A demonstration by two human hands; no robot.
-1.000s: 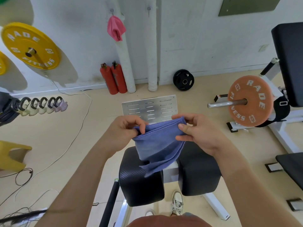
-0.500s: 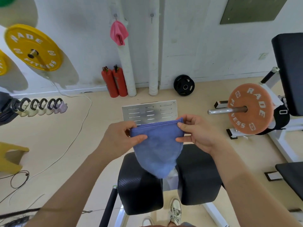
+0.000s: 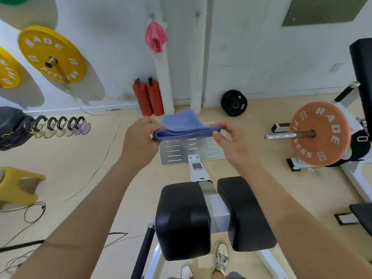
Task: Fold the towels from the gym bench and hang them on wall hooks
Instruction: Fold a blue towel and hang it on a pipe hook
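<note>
The blue towel [image 3: 185,127], folded into a flat stack, is held level in the air by both ends. The pink towel [image 3: 156,38] hangs bunched from a wall hook [image 3: 152,15].

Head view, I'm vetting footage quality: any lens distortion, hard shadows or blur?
Head view: strong wide-angle bowing, the white wall pipe slants; head view: the round yellow weight plate throws a broad soft shadow down-right on the wall; head view: the folded blue cloth towel looks slightly soft.

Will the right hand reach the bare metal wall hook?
Probably not yet: the right hand pinches the folded blue towel, and the bare metal hook sits high beyond the black padded bench.
</note>
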